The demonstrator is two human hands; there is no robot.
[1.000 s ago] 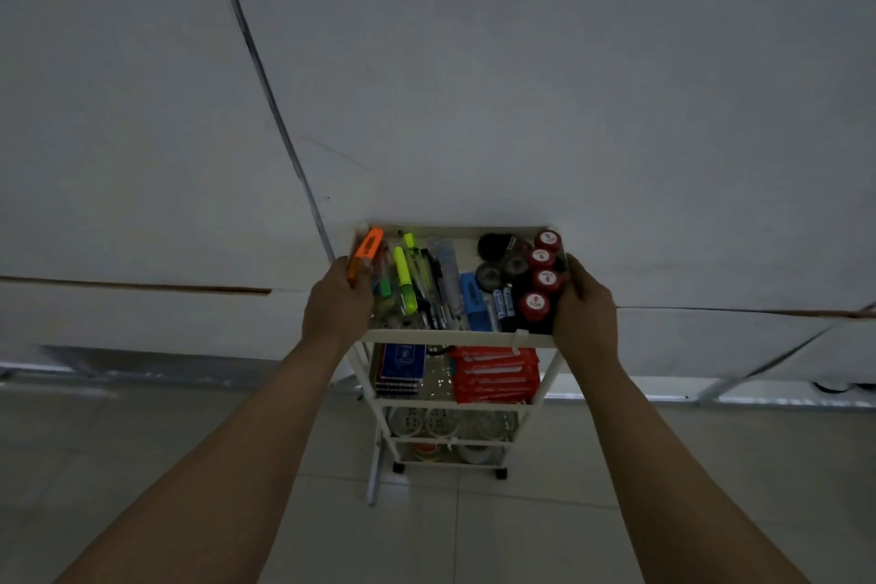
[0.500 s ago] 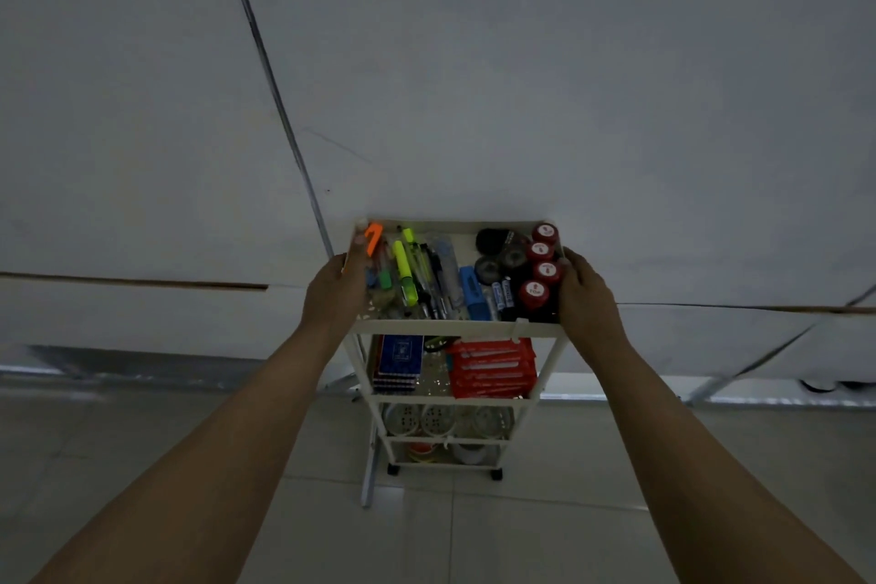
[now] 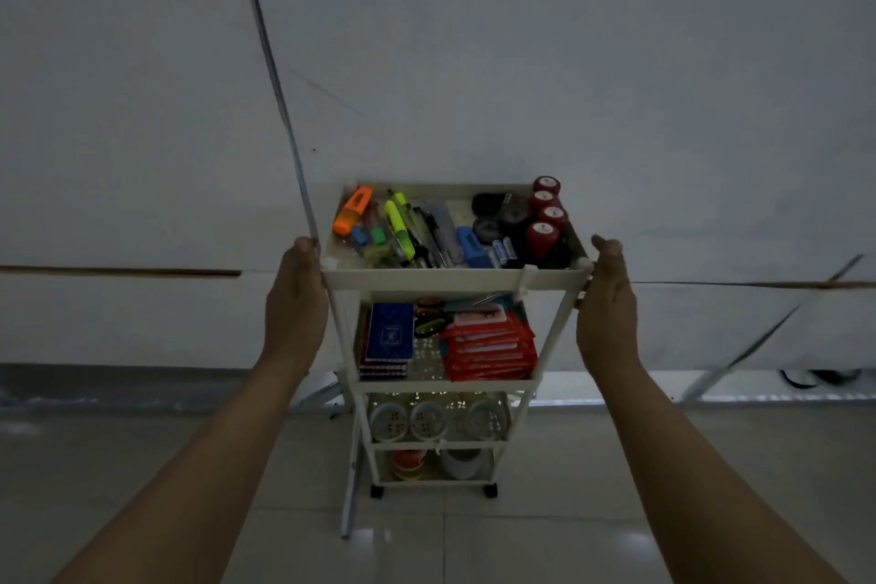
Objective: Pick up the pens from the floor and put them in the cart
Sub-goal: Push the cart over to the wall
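Observation:
A white tiered cart (image 3: 450, 279) stands against the wall. Its top tray holds an orange highlighter (image 3: 351, 210), a yellow highlighter (image 3: 397, 223), several pens (image 3: 433, 235) and red-capped rolls (image 3: 542, 238). My left hand (image 3: 296, 299) lies flat against the tray's near left corner with its fingers straight. My right hand (image 3: 606, 304) is beside the near right corner, palm turned inward, fingers straight, thumb by the corner post. Neither hand holds anything. No pen is in sight on the floor.
The second shelf carries blue notebooks (image 3: 386, 339), scissors and red packets (image 3: 490, 349). Round containers (image 3: 429, 420) fill the lower shelves. A thin white bar (image 3: 350, 493) leans by the cart's left foot. Pale tiled floor (image 3: 545, 541) stretches in front, and the grey wall (image 3: 474, 62) is behind.
Both hands have slid back from the middle of the tray's sides to its near corners and their fingers have straightened. The cart now looks larger and closer.

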